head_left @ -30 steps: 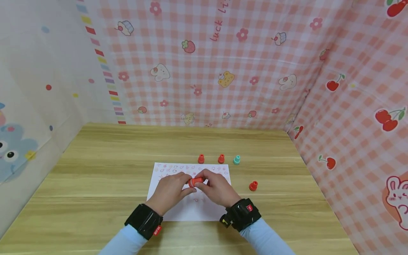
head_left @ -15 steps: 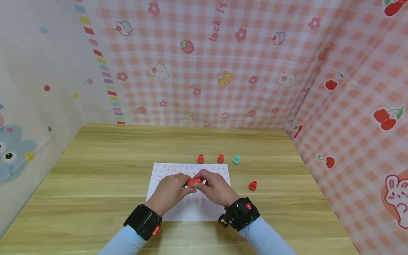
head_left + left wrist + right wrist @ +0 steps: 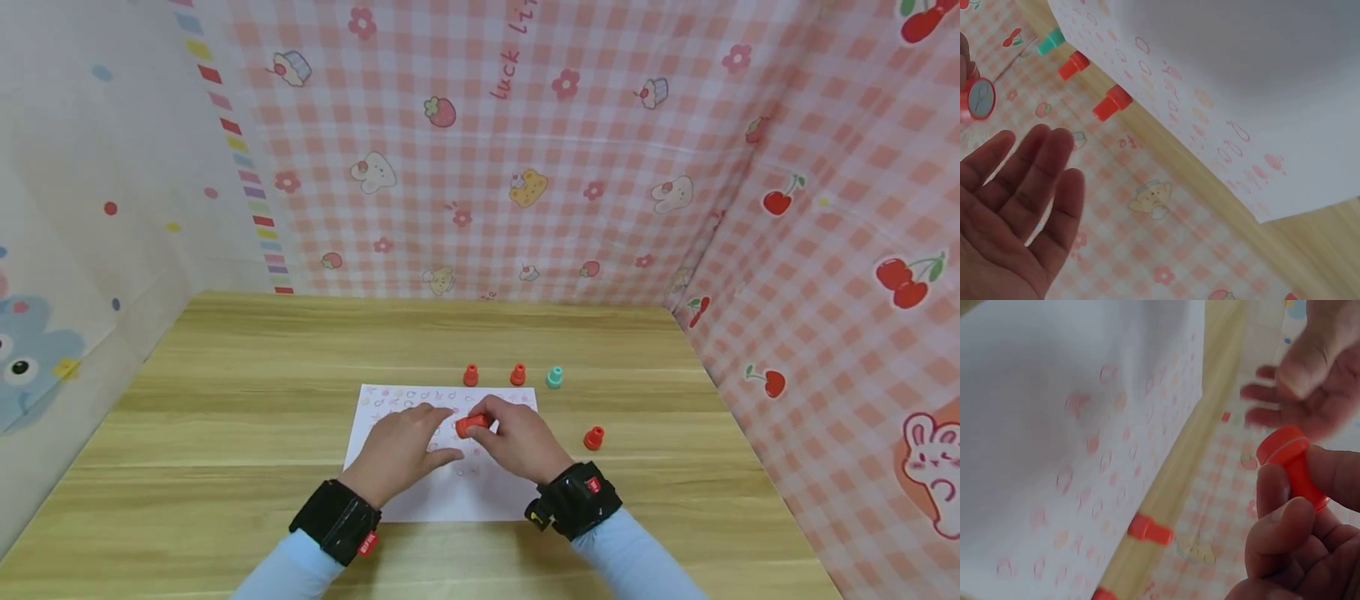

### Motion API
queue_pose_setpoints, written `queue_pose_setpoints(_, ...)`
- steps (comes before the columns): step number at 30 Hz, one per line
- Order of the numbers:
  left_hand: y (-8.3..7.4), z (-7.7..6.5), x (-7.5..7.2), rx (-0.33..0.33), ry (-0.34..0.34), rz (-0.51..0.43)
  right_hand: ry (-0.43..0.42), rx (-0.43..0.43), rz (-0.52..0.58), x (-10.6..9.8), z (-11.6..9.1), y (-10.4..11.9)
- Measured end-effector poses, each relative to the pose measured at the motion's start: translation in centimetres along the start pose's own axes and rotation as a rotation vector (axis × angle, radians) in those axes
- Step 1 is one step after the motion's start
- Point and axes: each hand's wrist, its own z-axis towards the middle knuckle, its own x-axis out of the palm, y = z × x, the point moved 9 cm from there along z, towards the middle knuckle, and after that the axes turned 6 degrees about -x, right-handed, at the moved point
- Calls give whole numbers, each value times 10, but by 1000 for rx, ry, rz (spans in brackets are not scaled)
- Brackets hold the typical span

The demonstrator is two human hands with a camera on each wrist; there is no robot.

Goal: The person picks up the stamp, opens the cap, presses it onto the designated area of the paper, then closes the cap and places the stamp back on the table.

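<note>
In the head view, my right hand [image 3: 517, 437] pinches a red toy stamp [image 3: 472, 426] tilted above the white paper [image 3: 427, 500]. A thin seam circles the stamp near its wide end in the right wrist view, where thumb and fingers wrap the narrower part. Its round end face [image 3: 982, 99], grey with an outlined figure, shows in the left wrist view. To the left of the stamp and apart from it is my left hand [image 3: 397, 450], fingers extended and holding nothing. Small red, pink and yellowish prints cover the upper part of the paper.
Behind the paper stand two red stamps, one [image 3: 470, 375] left of the other [image 3: 518, 374], and a teal stamp [image 3: 554, 377]. Another red stamp [image 3: 594, 437] stands right of the paper. Patterned cloth walls [image 3: 480, 150] border the wooden table [image 3: 225, 400].
A pale band on the stamp, visible a second ago, closed up while both hands held it. The left hand has since let go, and the right has moved slightly right with the stamp.
</note>
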Motion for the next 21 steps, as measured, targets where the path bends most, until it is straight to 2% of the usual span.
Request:
queue_pose_setpoints(5, 12, -4, 1, -61, 46, 86, -64, 79, -109, -30, -4, -25)
queue_pose_setpoints(11, 30, -15, 10, -172, 156, 180, -96, 136, -264, -67, -12, -70)
queue_pose_setpoints(17, 34, -17, 10, -191, 193, 215, -88, 192, -459, -99, -20, -116)
queue_pose_setpoints(21, 36, -14, 8, -204, 198, 214, -74, 185, -540, -108, -24, -139)
